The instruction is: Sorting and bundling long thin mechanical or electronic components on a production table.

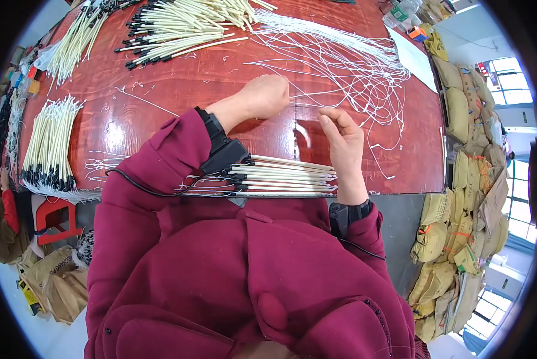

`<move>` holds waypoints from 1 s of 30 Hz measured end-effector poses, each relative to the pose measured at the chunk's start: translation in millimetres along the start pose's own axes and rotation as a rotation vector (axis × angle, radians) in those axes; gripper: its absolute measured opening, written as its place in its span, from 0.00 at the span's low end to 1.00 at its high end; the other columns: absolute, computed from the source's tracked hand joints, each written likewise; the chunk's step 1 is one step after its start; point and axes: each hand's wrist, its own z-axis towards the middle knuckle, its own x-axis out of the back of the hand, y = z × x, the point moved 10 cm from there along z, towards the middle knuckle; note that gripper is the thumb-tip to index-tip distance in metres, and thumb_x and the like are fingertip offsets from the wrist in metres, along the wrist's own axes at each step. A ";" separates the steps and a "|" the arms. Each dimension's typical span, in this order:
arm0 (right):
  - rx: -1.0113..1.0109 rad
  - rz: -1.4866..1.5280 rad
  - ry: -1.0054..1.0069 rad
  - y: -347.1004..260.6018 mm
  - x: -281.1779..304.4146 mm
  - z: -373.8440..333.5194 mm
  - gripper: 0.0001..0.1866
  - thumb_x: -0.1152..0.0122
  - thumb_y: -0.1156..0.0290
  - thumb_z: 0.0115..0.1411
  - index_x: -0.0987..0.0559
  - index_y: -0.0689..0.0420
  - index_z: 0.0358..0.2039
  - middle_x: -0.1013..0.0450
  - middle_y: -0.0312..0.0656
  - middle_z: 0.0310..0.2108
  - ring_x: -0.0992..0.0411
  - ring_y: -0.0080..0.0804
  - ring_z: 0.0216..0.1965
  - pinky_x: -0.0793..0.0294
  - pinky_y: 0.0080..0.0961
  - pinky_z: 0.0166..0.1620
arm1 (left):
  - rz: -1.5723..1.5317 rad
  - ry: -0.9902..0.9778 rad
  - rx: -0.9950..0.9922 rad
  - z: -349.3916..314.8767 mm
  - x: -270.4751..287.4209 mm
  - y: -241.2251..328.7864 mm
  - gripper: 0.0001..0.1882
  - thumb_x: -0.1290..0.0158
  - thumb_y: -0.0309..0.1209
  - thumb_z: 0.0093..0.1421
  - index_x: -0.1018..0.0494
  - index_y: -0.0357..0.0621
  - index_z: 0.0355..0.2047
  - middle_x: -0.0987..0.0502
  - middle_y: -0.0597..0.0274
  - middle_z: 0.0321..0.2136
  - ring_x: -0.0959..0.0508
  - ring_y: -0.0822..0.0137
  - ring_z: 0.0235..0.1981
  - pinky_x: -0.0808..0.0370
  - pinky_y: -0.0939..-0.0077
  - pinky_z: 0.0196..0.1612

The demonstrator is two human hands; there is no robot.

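Observation:
My left hand (267, 96) is closed above the middle of the red table, its back toward me and its fingertips mostly hidden. From its far side a thin white cord (304, 105) runs across to my right hand (344, 140). The thumb and forefinger of my right hand are pinched together at the cord, the other fingers curled. Below both hands, along the table's near edge, lies a row of cream-coloured thin tubes (286, 176) with black ends. A loose spread of white cords (364, 78) lies beyond my right hand.
Bundles of black-tipped cream tubes lie at the far side (184, 27) and left end (52, 140) of the red table (208, 72). A white sheet (413, 60) is at the right edge. Stacked yellow sacks (460, 221) stand right; a red stool (59, 218) stands left.

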 end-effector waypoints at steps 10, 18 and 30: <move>-0.012 -0.291 -0.061 0.4 -30.6 31.0 0.12 0.36 0.76 0.65 0.18 0.64 0.48 0.24 0.30 0.25 0.29 0.13 0.29 0.32 0.13 0.35 | -1.060 -0.152 0.313 -6.0 5.2 -11.8 0.06 0.44 0.31 0.66 0.26 0.42 0.35 0.22 0.68 0.25 0.24 0.78 0.26 0.29 0.80 0.27; 0.534 -0.783 -0.260 -44.5 -75.9 20.6 0.03 0.34 0.74 0.59 0.18 0.59 0.30 0.26 0.44 0.21 0.27 0.38 0.25 0.31 0.31 0.35 | -0.356 0.316 -0.021 21.2 55.4 -21.3 0.04 0.44 0.27 0.62 0.25 0.41 0.35 0.21 0.60 0.22 0.21 0.68 0.23 0.27 0.71 0.27; 0.546 -0.714 -0.387 -47.8 -90.5 6.5 0.04 0.36 0.74 0.61 0.21 0.60 0.29 0.28 0.44 0.19 0.29 0.39 0.23 0.30 0.33 0.34 | -0.496 0.235 0.200 56.6 23.4 -46.4 0.04 0.47 0.26 0.63 0.27 0.43 0.38 0.23 0.62 0.20 0.18 0.67 0.25 0.23 0.64 0.26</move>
